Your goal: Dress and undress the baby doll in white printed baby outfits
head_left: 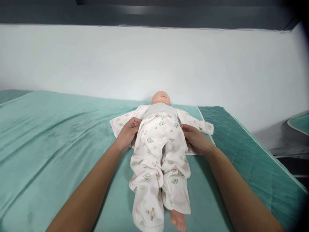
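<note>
A baby doll lies on its back with its head toward the wall. It wears a grey undershirt and white printed pants pulled up to the belly. A matching white jacket lies open beneath it, sleeves spread to both sides. My left hand is at the doll's left-side hip in view, fingers curled in at the pants' edge. Across from it, my right hand pinches at the other side of the pants, over the jacket flap. Both sets of fingertips are partly hidden. One bare foot shows below a pant leg.
A light green sheet with wrinkles covers the bed. To the right lies a darker quilted green mat with a pale edge. A white wall rises right behind the doll's head, with a dark beam above.
</note>
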Motion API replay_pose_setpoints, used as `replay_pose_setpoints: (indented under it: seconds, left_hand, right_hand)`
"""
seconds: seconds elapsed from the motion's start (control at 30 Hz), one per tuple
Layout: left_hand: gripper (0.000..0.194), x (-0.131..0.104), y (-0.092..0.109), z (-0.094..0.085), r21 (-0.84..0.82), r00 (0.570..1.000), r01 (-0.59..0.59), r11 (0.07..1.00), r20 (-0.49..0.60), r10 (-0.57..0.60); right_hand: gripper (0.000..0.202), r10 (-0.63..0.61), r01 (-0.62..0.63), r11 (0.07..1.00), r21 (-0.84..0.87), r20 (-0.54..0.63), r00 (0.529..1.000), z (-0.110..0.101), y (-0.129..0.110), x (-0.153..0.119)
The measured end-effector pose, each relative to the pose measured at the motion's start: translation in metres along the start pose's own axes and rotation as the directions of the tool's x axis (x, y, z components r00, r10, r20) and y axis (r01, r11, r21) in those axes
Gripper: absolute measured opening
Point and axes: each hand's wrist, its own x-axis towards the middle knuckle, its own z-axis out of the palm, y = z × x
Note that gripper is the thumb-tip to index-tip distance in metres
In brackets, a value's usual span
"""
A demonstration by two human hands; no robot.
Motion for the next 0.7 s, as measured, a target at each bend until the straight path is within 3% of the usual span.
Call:
replay_pose_setpoints:
  seconds: [0.2,0.3,0.37,0.43,0.53,0.7]
  left_hand:
    - [0.013,0.003,-0.001,-0.001,0.076,0.995,-0.026,0.997,-0.094,0.033]
    - [0.010,0.008,-0.007,-0.002,0.224,0.966,0.018,0.974,-0.257,0.041]
    - [0.010,0.012,-0.011,-0.003,0.347,0.957,0.036,0.937,-0.284,0.068]
    - [0.010,0.014,-0.011,-0.003,0.435,0.978,0.013,0.900,-0.191,0.078]
    - [0.020,0.014,-0.005,-0.004,0.426,0.999,0.022,0.904,-0.047,-0.002]
    - [0.027,0.013,0.009,-0.003,0.309,0.984,0.130,0.942,0.077,-0.161]
  right_hand:
    - [0.024,0.013,-0.028,0.995,-0.093,-0.159,0.987,0.001,0.000,0.001]
    - [0.023,0.013,-0.051,0.985,-0.166,-0.219,0.976,0.000,0.003,0.006]
    - [0.020,-0.010,-0.055,0.960,-0.274,-0.229,0.973,-0.001,0.006,0.010]
    - [0.016,-0.091,-0.008,0.896,-0.443,-0.202,0.975,-0.001,0.006,0.012]
    - [0.015,-0.200,0.071,0.775,-0.628,-0.136,0.970,0.000,0.002,0.011]
    - [0.016,-0.218,0.098,0.780,-0.618,-0.122,0.968,0.006,-0.007,0.005]
